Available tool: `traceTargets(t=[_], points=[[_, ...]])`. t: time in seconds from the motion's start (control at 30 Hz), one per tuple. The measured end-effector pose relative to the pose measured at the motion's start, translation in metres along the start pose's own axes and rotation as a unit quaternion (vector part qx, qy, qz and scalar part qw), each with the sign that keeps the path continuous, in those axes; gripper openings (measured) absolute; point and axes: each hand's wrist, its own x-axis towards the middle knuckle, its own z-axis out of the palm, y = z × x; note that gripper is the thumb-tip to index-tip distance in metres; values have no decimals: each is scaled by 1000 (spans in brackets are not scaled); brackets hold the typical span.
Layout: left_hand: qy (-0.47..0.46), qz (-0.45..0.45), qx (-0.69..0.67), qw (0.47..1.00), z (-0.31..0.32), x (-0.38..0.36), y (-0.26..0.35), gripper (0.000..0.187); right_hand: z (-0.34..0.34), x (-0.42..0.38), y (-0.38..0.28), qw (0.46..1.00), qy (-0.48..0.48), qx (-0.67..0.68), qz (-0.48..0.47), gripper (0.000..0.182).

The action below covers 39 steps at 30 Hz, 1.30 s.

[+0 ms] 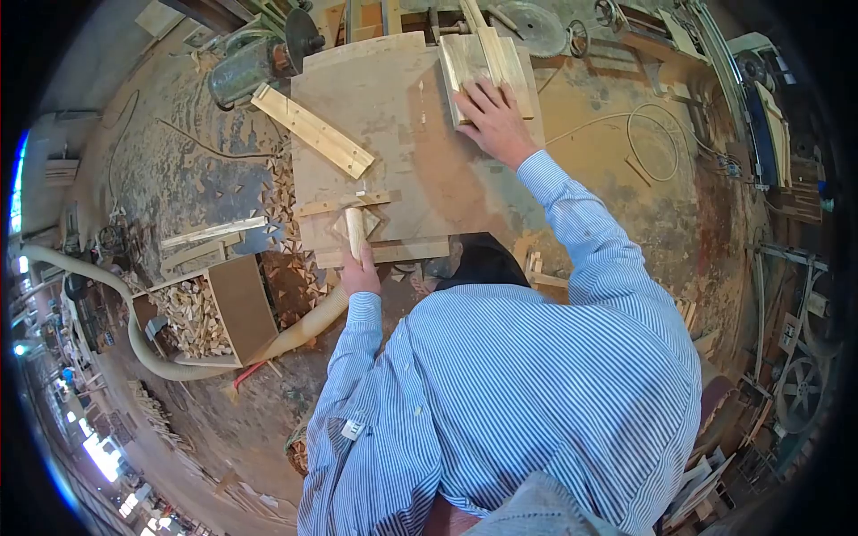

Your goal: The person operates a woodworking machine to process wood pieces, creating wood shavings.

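Note:
My left hand (362, 273) is closed around the lower end of a short wooden piece (356, 230), which stands out past the fingers at the near left of a worktable (393, 116). A thin wooden strip (326, 205) lies across the tabletop just beyond it. At the far right of the table, my right hand (493, 121) lies with spread fingers on the near end of stacked wooden boards (460, 61). A narrow wooden strip (492, 54) runs lengthwise over that stack, close to the fingertips. The underside of the right hand is hidden.
A wooden plank (313, 131) with holes lies slanted on the table. Beyond the left corner stands a green motor (241, 71) with a disc. At left, a box (241, 299) holds offcuts beside a thick hose (299, 332). A cable (648, 112) loops on the floor at right.

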Motion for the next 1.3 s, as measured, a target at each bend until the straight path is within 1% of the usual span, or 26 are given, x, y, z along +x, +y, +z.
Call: traceTargets(t=[0.03,0.07,0.1,0.23,0.3,0.37,0.43,0.5,0.53,0.6,0.73,0.8,0.83,0.87,0.9,0.93,0.97,1.0,1.03,1.07,1.13,1.17,1.23,1.27,1.3], points=[[20,6,-6,1000,1,0,1,57,2,0,-1,1000,3,-1,-4,66],[23,5,-8,1000,0,1,1,57,2,-5,-3,1000,26,-3,-4,61],[10,-3,0,1000,-2,0,2,59,1,-8,-5,999,49,-5,-4,55],[-19,-15,-2,1000,-7,-1,9,64,-5,-18,-14,997,65,-43,-15,52],[-15,-17,5,1000,-8,-3,10,64,-9,-23,-21,997,81,2,3,48],[-11,-19,12,1000,-9,-2,12,65,-11,-27,-26,997,80,16,12,49],[-31,-36,13,999,-9,-1,9,67,-14,-29,-32,996,76,31,24,50],[-30,-31,9,999,-8,2,8,67,-15,-25,-38,986,109,33,125,50],[-28,-24,6,999,-7,0,6,67,-15,-22,-41,986,107,32,125,50],[-24,-18,6,1000,-7,-1,6,65,-13,-13,-46,978,70,17,196,49],[-2,-2,3,1000,-8,-2,10,63,-9,-4,-54,970,99,-9,222,44],[-3,-2,-11,1000,-8,-2,10,63,-13,-3,-59,956,133,41,259,38],[-7,-2,-22,1000,-8,-2,9,63,-16,-3,-61,957,133,42,255,38],[-4,-5,-24,1000,-8,-2,8,63,-20,-3,-62,922,163,156,315,38],[-11,-12,-14,1000,-7,-1,7,62,-23,-3,-63,870,189,268,369,38],[-16,-20,-5,1000,-7,0,7,62,-26,-2,-65,871,187,269,365,38],[-13,-25,-7,1000,-7,0,7,62,-28,1,-68,816,197,366,402,38],[-15,-23,-11,1000,-6,0,6,62,-28,3,-72,749,202,459,434,39],[-16,-23,-15,999,-7,-1,6,62,-26,4,-75,768,185,456,409,42],[-5,-34,-16,999,-6,-1,6,62,-23,9,-81,769,178,466,401,42],[24,-1,-16,1000,-1,-1,1,62,-11,23,-101,845,146,399,326,39],[9,-10,-15,1000,-1,0,0,62,0,34,-110,843,138,416,312,39],[-21,-40,2,999,-5,0,2,61,33,51,-127,874,116,404,242,38],[-10,-49,4,999,-9,0,5,61,51,60,-134,872,113,415,234,38],[-23,-48,-8,999,-11,0,6,61,70,71,-138,903,102,372,190,37]])
